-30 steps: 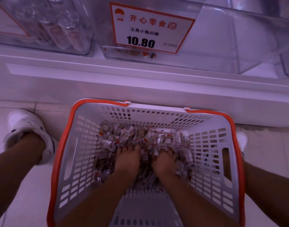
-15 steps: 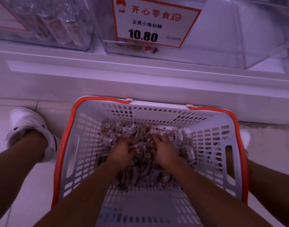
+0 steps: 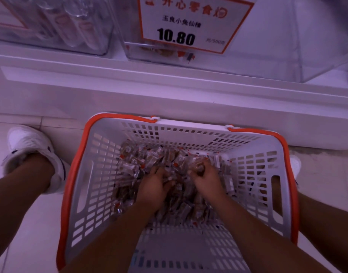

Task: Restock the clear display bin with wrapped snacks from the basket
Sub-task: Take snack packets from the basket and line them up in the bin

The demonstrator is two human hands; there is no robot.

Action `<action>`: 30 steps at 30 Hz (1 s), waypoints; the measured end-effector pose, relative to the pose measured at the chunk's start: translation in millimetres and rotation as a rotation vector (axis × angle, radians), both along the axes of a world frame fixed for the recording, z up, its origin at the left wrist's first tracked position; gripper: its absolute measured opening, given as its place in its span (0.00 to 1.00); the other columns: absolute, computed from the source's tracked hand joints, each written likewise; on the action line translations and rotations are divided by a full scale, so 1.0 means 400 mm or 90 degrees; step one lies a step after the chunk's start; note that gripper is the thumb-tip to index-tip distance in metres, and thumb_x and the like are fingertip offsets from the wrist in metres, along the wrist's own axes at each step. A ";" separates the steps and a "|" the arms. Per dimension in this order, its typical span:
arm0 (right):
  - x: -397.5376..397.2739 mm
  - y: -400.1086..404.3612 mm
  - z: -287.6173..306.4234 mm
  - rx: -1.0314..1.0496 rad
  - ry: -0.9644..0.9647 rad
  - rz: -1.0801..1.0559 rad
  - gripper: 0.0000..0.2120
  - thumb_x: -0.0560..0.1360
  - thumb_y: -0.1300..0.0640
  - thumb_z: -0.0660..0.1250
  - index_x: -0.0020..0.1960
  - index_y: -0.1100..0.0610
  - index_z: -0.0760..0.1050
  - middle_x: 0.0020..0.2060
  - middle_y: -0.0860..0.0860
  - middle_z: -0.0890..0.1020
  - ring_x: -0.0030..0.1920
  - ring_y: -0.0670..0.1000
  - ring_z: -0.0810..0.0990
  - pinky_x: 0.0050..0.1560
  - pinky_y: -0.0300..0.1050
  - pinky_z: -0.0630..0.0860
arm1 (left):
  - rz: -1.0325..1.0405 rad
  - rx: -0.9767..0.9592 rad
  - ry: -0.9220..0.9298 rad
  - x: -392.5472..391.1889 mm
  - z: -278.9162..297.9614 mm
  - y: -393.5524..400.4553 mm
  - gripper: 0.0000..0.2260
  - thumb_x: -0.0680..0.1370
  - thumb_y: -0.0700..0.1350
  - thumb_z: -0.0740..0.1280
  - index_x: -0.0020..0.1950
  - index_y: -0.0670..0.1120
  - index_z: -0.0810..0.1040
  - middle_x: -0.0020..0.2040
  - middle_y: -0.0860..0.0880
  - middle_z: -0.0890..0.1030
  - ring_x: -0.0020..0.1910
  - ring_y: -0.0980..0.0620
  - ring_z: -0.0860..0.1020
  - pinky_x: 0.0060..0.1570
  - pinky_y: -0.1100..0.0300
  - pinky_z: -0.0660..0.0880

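- The white shelf (image 3: 169, 89) runs across at twelve o'clock, carrying the clear display bin (image 3: 267, 46) with its price sign (image 3: 190, 22).
- The basket (image 3: 102, 174) sits on the floor below — orange-rimmed.
- Wrapped snacks (image 3: 149, 160) are heaped inside the basket, toward twelve o'clock.
- The left hand (image 3: 155, 188) and right hand (image 3: 206, 178) curl into the heap — each gripping wrapped snacks.

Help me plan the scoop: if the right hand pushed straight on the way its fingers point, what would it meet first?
Likely more wrapped snacks just beyond the right hand, then the basket far wall; depth is unclear.
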State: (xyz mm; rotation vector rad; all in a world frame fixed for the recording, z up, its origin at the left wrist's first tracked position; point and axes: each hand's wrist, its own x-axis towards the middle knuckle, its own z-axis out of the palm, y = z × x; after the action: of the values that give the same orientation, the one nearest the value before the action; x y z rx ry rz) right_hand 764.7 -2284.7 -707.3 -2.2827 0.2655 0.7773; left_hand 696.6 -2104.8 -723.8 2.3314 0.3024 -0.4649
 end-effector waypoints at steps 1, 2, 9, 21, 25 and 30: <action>-0.007 0.007 0.005 0.020 0.087 -0.017 0.11 0.72 0.58 0.71 0.52 0.51 0.73 0.40 0.48 0.79 0.38 0.45 0.78 0.46 0.37 0.74 | 0.046 -0.033 0.001 0.001 0.001 0.006 0.13 0.76 0.53 0.71 0.54 0.48 0.76 0.54 0.47 0.78 0.51 0.44 0.80 0.50 0.54 0.76; -0.021 0.022 0.009 0.043 0.153 -0.006 0.09 0.70 0.62 0.70 0.48 0.53 0.74 0.36 0.50 0.81 0.33 0.44 0.77 0.43 0.33 0.71 | 0.082 -0.056 0.003 0.002 0.001 0.015 0.12 0.76 0.53 0.71 0.54 0.47 0.75 0.52 0.47 0.79 0.50 0.44 0.80 0.48 0.55 0.76; -0.081 0.151 -0.017 -0.199 0.107 0.088 0.24 0.72 0.42 0.67 0.63 0.52 0.78 0.62 0.58 0.80 0.68 0.62 0.71 0.69 0.52 0.67 | 0.128 -0.064 0.007 -0.001 0.010 0.083 0.11 0.77 0.50 0.71 0.48 0.52 0.69 0.37 0.57 0.75 0.45 0.46 0.81 0.38 0.61 0.64; -0.167 0.150 -0.002 -0.068 -0.200 0.213 0.20 0.68 0.56 0.69 0.60 0.52 0.77 0.55 0.54 0.76 0.58 0.59 0.72 0.61 0.50 0.71 | 0.343 -0.090 -0.077 0.020 0.050 0.080 0.11 0.78 0.53 0.70 0.45 0.49 0.71 0.35 0.51 0.77 0.38 0.45 0.78 0.38 0.55 0.70; -0.193 0.121 -0.026 -0.050 -0.096 0.333 0.28 0.73 0.55 0.66 0.72 0.53 0.68 0.66 0.56 0.69 0.62 0.60 0.74 0.63 0.48 0.72 | 0.353 -0.075 -0.094 0.034 0.075 0.099 0.12 0.79 0.53 0.68 0.51 0.45 0.73 0.39 0.46 0.80 0.40 0.42 0.80 0.38 0.52 0.72; -0.135 0.113 0.032 -0.024 -0.042 0.297 0.26 0.77 0.55 0.65 0.73 0.56 0.66 0.63 0.57 0.76 0.60 0.58 0.77 0.58 0.43 0.74 | 0.306 -0.093 -0.053 0.054 0.120 0.107 0.13 0.80 0.52 0.65 0.60 0.45 0.72 0.44 0.46 0.80 0.46 0.41 0.80 0.41 0.55 0.70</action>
State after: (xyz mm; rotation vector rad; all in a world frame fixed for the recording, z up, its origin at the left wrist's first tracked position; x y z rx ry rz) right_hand 710.6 -2239.6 -694.5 -2.4319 -0.2985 0.9278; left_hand 718.3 -2062.1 -675.9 2.0376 0.7392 -0.1470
